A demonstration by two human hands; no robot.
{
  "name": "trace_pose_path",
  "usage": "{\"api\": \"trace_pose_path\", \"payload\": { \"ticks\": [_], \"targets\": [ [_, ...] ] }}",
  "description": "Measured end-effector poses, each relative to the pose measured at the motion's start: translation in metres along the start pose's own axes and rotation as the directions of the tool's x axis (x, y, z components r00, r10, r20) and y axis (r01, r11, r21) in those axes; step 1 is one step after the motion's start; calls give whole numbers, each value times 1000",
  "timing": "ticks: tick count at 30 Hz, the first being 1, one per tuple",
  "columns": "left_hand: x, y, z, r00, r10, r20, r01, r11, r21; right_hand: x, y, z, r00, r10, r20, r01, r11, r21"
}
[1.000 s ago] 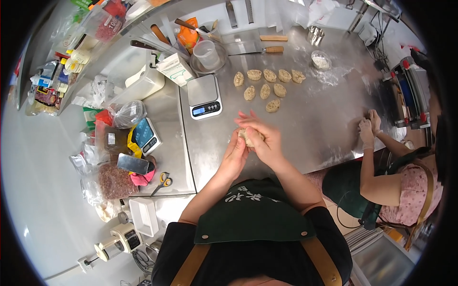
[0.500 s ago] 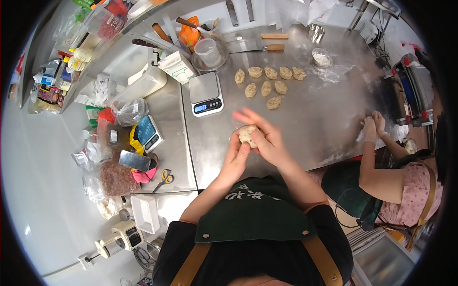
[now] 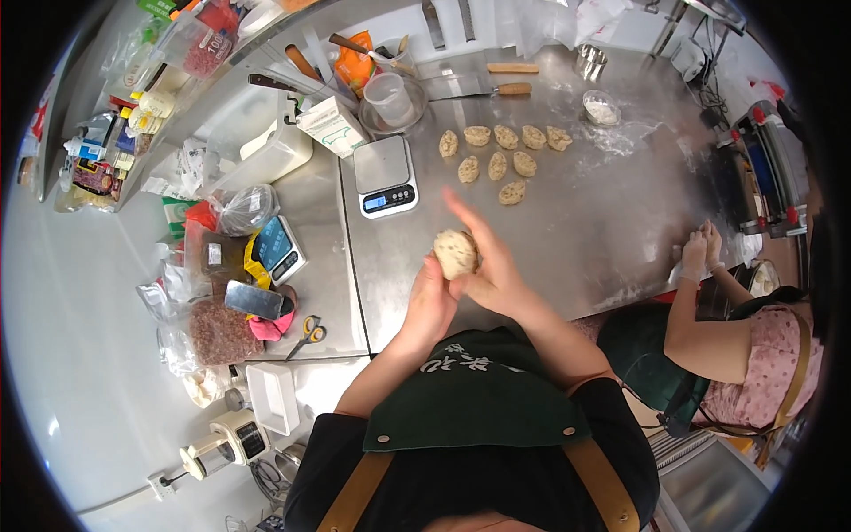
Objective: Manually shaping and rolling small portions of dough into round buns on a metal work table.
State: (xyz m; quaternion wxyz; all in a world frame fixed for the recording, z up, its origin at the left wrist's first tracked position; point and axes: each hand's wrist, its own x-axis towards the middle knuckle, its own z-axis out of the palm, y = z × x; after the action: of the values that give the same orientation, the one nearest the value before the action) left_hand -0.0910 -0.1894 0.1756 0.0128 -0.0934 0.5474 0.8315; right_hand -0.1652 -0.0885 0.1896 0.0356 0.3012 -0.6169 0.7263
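Observation:
A pale, speckled dough ball (image 3: 456, 254) sits between my hands, above the near part of the steel table. My left hand (image 3: 429, 300) is closed around its lower left side, thumb against it. Next to the ball's right side is my right hand (image 3: 495, 277), fingers stretched out and pointing away from me, its thumb close under the ball. Beyond my hands, several shaped dough pieces (image 3: 511, 192) lie in loose rows on the steel. A digital scale (image 3: 381, 167) with a bare plate stands left of them.
Farther back are a knife (image 3: 511, 89), a clear cup (image 3: 387, 97) and a small bowl of flour (image 3: 601, 110). Bags, a phone (image 3: 253, 300) and scissors (image 3: 308, 335) lie to the left. At the right, a co-worker's gloved hands (image 3: 700, 252) are near the table edge.
The dough ball has turned and shows more of its surface. My right hand's fingers have straightened and swung off its top. The co-worker's hands have shifted slightly.

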Motion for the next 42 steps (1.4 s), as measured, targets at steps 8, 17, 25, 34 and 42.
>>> {"api": "trace_pose_path", "payload": {
  "ticks": [8, 17, 25, 34, 42],
  "targets": [
    [-1, 6, 10, 993, 57, 107, -56, 998, -13, -3, 28, -12, 977, -85, 193, 63, 991, 116],
    [1, 4, -17, 974, -52, 219, 113, 954, -278, 14, -6, -7, 994, 35, 99, -56, 976, 209],
    [2, 3, 15, 990, 143, -8, -142, 988, 60, 5, 31, -12, 946, -148, 289, 125, 987, 97],
    [9, 10, -13, 950, -80, 302, 102, 993, -59, 19, 7, -37, 635, 343, 692, -555, 826, 100],
    [-3, 2, -1, 999, -22, 41, 27, 992, -121, 8, 0, -3, 980, 113, 166, -149, 963, 224]
  ]
}}
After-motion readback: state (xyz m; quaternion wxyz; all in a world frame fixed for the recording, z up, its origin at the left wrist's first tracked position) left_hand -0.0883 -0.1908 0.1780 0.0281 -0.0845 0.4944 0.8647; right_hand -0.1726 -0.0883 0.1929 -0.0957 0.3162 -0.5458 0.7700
